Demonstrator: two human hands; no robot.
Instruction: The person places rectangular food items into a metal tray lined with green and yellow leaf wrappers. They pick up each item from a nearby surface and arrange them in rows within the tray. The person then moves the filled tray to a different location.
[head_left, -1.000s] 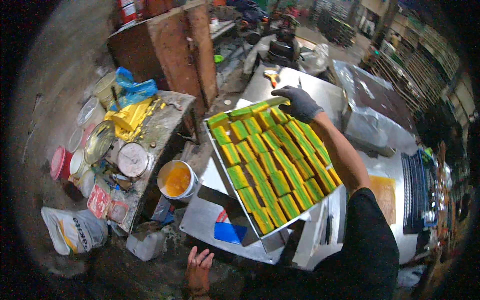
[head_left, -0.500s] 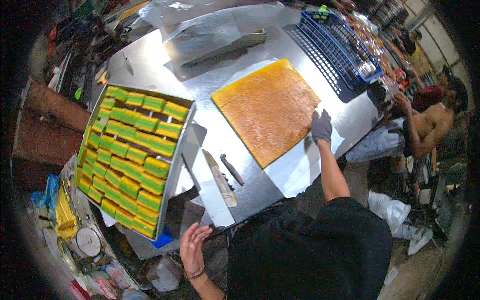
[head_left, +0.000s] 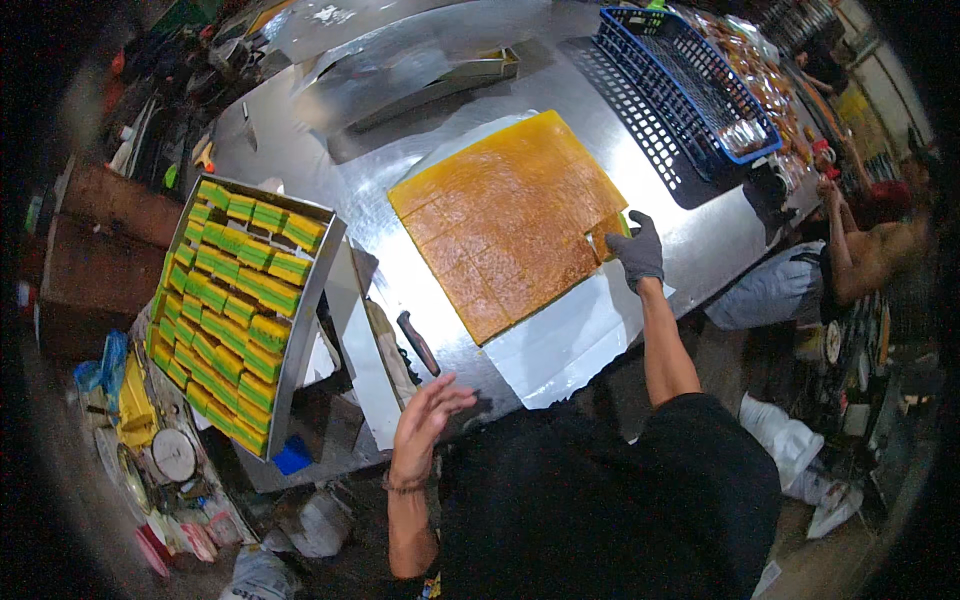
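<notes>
A large flat slab of orange-topped layer cake (head_left: pixel 500 215) lies on white paper (head_left: pixel 560 345) on the metal table, with cut lines across its top. At its right corner, my right hand (head_left: pixel 640 255), in a dark grey glove, grips a small cut piece of cake (head_left: pixel 603 240) that is slightly apart from the slab; green shows on its side. My left hand (head_left: pixel 425 425) is bare, fingers stretched out, holding nothing, over the table's front edge. Just beyond it rests a dark-handled knife (head_left: pixel 419 345). To the left, a metal tray (head_left: pixel 305 310) holds rows of yellow-and-green cake pieces (head_left: pixel 230 290).
A blue plastic basket (head_left: pixel 690 95) stands at the far right of the table (head_left: pixel 375 180). Packaged goods (head_left: pixel 745 60) lie beyond it. A long metal tray or mould (head_left: pixel 440 85) sits at the back. Another person (head_left: pixel 850 255) is at the right; a round scale (head_left: pixel 175 455) is at lower left.
My right hand has closed on a small piece at the slab's corner, which has shifted out. My left hand has risen and moved right, towards the knife. The view has shifted slightly.
</notes>
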